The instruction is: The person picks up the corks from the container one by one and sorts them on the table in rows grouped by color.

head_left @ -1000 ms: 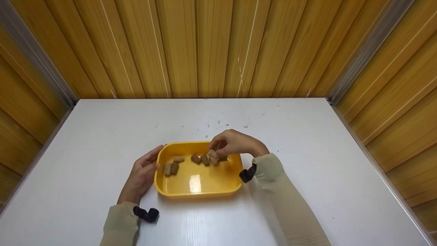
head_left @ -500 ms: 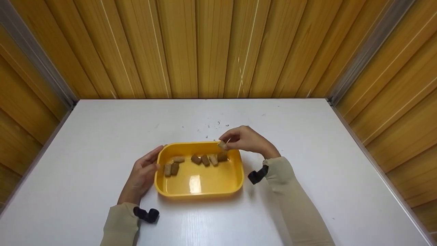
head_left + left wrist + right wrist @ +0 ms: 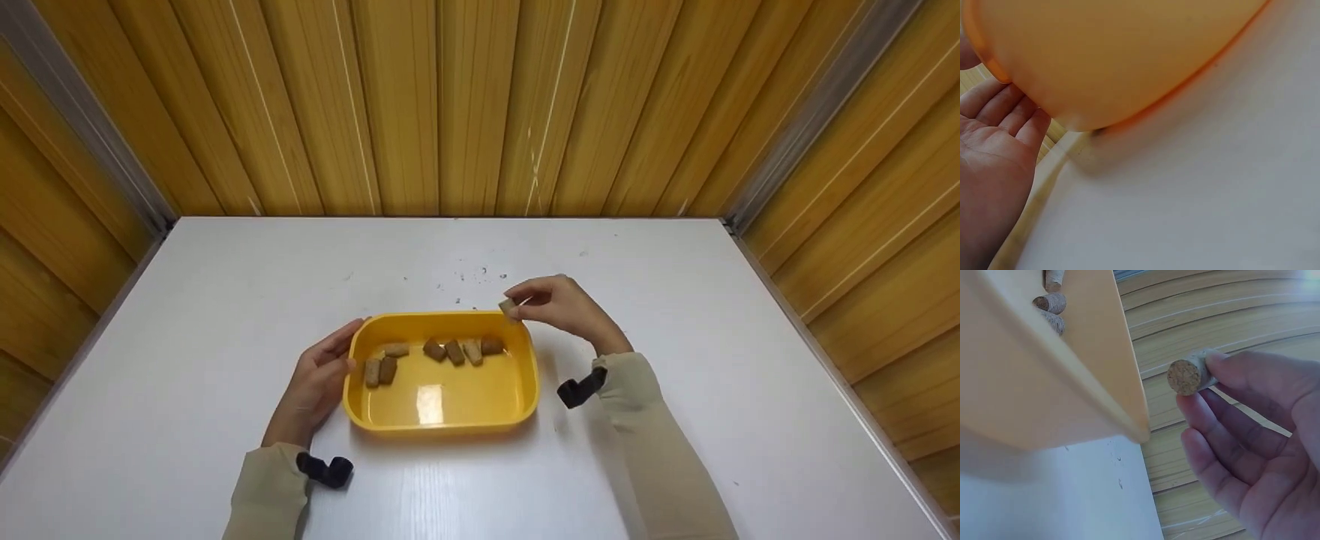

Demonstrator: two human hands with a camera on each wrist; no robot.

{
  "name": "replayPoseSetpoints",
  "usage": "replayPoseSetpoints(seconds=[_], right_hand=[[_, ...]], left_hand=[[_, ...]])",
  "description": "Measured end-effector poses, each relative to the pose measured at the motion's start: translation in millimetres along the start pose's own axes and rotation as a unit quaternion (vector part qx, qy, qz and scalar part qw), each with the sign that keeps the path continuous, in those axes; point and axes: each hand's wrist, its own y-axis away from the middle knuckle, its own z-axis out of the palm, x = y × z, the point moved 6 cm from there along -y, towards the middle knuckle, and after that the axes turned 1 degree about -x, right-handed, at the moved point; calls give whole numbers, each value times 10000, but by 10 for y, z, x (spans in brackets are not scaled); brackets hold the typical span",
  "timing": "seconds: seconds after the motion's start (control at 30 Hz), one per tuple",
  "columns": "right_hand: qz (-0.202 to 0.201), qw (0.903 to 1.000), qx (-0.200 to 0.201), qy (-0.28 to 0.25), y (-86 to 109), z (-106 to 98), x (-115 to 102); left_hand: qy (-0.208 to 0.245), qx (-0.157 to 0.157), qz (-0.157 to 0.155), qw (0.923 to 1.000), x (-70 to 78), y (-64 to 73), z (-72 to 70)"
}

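Note:
A yellow plastic tray (image 3: 442,430) stands on the white table, with several short corks, light and dark brown, lying inside. Some form a loose row (image 3: 454,352) near its back wall; others (image 3: 388,370) cluster at the left end. My left hand (image 3: 319,382) holds the tray's left side, thumb at the rim and fingers along the outer wall; the tray partly hides the fingertips in the left wrist view. Just above the back right corner, my right hand (image 3: 566,309) pinches one light cork (image 3: 1184,377) between thumb and fingertips, its round speckled end facing the right wrist camera.
The white table (image 3: 225,300) has small dark marks (image 3: 484,271) behind the tray. Yellow wood-look panels (image 3: 450,112) rise at the back and along both sides. A black wrist mount (image 3: 581,388) sits at each sleeve cuff.
My right hand lifted a light cork from the row and carried it up and right, to the tray's back right corner. The left hand stays at the tray's left side.

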Motion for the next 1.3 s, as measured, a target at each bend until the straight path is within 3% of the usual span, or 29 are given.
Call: replayPoseSetpoints(seconds=[0.6, 1.3], right_hand=[[610, 9939, 823, -410, 90, -164, 335], [1364, 9805, 1240, -684, 179, -251, 770]], left_hand=[[1, 96, -82, 9999, -8, 5, 20], [-81, 96, -85, 9999, -3, 3, 8]])
